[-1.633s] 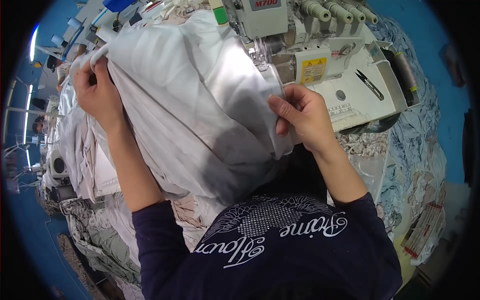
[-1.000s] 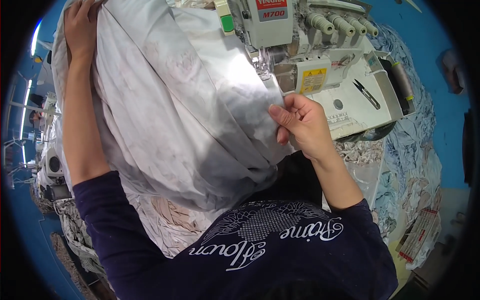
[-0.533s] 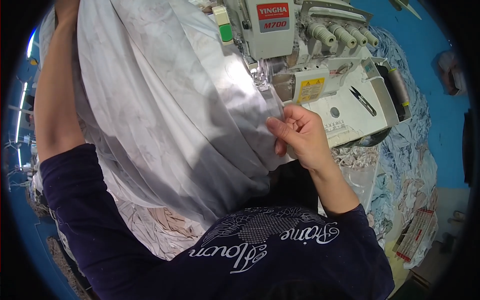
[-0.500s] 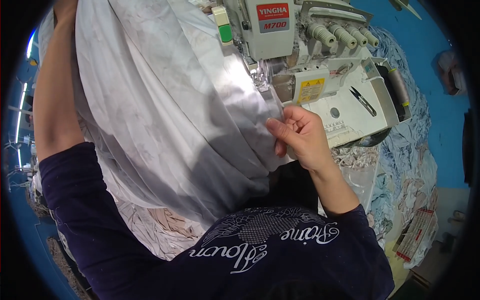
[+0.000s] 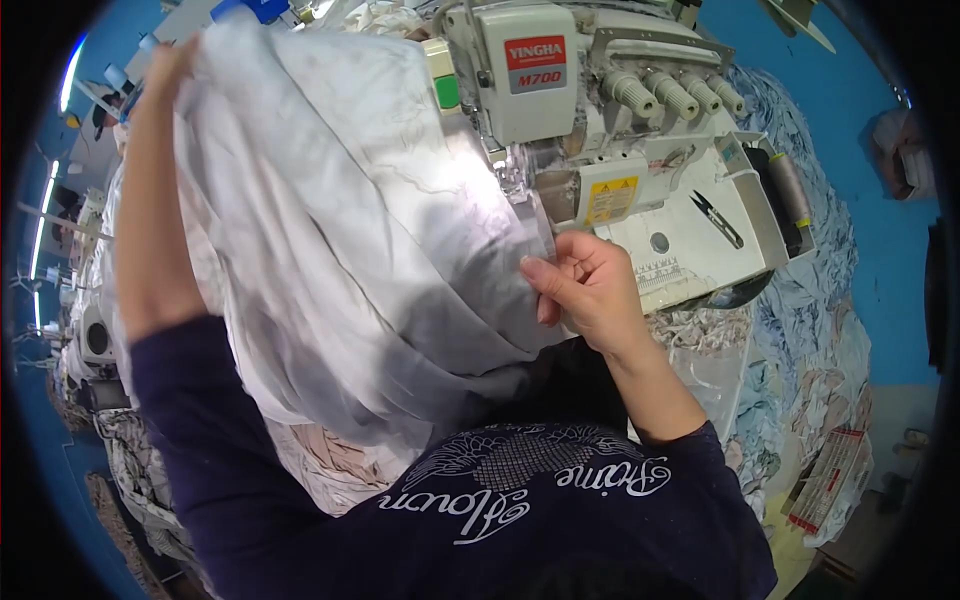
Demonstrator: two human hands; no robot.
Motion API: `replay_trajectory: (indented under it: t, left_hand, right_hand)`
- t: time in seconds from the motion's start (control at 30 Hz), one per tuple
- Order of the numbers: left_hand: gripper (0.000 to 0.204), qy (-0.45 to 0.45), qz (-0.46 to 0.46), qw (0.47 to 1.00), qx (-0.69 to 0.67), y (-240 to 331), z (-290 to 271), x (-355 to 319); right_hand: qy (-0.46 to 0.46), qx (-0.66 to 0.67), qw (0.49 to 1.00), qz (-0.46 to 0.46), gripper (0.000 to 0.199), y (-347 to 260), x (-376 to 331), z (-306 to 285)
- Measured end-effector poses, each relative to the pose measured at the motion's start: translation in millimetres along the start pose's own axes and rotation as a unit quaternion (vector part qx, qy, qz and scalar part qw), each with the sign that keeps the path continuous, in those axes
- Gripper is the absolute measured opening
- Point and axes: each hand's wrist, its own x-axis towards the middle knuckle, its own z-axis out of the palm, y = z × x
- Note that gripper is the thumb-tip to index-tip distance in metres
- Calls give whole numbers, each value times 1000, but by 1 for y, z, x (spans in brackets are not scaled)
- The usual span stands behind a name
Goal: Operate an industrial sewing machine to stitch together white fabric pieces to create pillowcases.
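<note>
A broad sheet of white fabric drapes across the middle and hangs in folds toward my body. High at the far left, my left hand is closed on the fabric's raised edge, its fingers partly smeared by motion. My right hand pinches the fabric's right edge between thumb and fingers, just in front of the overlock sewing machine. Under the lit presser foot lies the part of the edge beyond my right hand.
Black thread snips lie on the machine's white bed, beside a tray holding a thread cone. Heaps of pale blue fabric surround the machine on the right. More crumpled cloth lies beneath the sheet.
My left hand has come lower in the view, still with the fabric's far edge, whose top now shows. My right hand keeps its pinch. The whole view has shifted slightly.
</note>
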Motion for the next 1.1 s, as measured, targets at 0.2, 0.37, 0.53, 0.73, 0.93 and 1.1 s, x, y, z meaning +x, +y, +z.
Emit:
replay_trajectory:
  t: [0.2,0.37,0.53,0.73,0.93,1.1]
  left_hand:
    - [40,-355,167,920,19,70,-20,-453]
    - [18,-51,145,988,5,43,-26,-508]
    - [11,83,88,961,-249,47,-13,-470]
    - [11,96,128,940,-301,53,-16,-409]
    - [5,123,136,938,-294,53,-5,-358]
    - [9,162,164,939,-256,57,-7,-322]
  right_hand:
    - [-18,45,999,6,19,1,-5,-17]
    - [-39,74,996,-13,17,3,-7,-14]
    - [-52,77,995,-20,17,5,-6,-13]
    - [-47,63,997,-10,18,5,-8,-14]
    - [-37,58,998,-1,18,3,-8,-16]
    - [-43,58,997,-5,18,2,-8,-14]
